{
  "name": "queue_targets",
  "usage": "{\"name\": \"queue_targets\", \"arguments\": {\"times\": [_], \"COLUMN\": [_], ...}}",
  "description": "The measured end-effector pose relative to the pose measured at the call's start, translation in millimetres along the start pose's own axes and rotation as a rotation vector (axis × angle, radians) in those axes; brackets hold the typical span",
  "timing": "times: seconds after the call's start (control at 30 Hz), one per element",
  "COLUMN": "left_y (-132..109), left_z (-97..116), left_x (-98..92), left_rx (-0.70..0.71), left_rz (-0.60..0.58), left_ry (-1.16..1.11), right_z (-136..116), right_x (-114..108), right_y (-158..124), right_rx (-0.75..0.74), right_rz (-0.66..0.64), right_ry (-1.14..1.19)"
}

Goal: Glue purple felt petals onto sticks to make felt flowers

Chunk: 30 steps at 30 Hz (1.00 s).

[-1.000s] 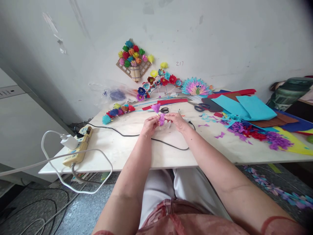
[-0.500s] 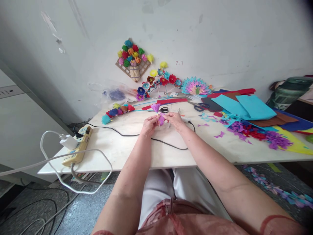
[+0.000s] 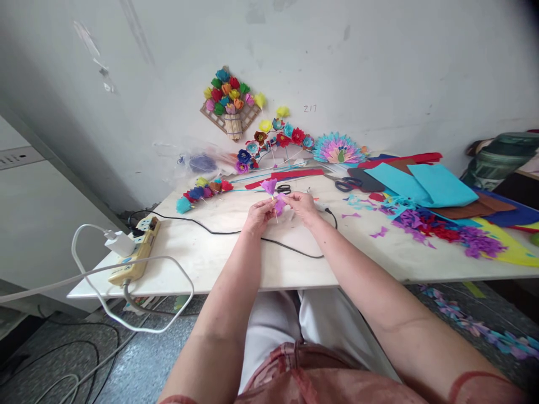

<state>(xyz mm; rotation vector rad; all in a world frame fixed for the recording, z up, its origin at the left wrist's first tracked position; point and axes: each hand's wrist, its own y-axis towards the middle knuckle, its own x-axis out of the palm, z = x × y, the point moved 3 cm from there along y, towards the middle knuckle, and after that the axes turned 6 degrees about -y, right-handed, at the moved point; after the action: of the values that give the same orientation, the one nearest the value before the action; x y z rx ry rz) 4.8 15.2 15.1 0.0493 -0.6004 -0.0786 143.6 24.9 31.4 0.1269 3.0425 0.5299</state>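
Observation:
Both hands meet over the middle of the white table (image 3: 219, 264). My left hand (image 3: 257, 216) pinches a thin stick topped by a purple paper flower (image 3: 268, 186). My right hand (image 3: 301, 206) is closed on a purple paper piece (image 3: 278, 205) lower on the same stick, fingertips touching the left hand's. A black cable (image 3: 290, 248) runs on the table under my wrists.
Scissors (image 3: 283, 189) lie just behind the hands, a second pair (image 3: 347, 183) to the right. Finished paper flowers (image 3: 202, 194) lie at left, felt sheets (image 3: 425, 182) and paper scraps (image 3: 442, 230) at right. A power strip (image 3: 135, 255) with a white charger sits at the left edge.
Almost nothing differs. The fingers shift slightly around the purple paper on the stick, and the hands stay in the same spot.

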Motion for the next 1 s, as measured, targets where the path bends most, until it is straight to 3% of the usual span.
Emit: {"name": "queue_targets", "arguments": {"times": [0.47,1.0], "left_y": [0,-2], "left_z": [-4,-6], "left_x": [1.1,3.6], "left_rx": [-0.085,-0.119], "left_rz": [-0.071,-0.124], "left_ry": [0.089,0.131], "right_z": [-13,-4], "right_x": [-4,1], "right_y": [-2,5], "right_rx": [-0.009,-0.054], "right_rz": [0.041,0.129], "right_ry": [0.169,0.231]}}
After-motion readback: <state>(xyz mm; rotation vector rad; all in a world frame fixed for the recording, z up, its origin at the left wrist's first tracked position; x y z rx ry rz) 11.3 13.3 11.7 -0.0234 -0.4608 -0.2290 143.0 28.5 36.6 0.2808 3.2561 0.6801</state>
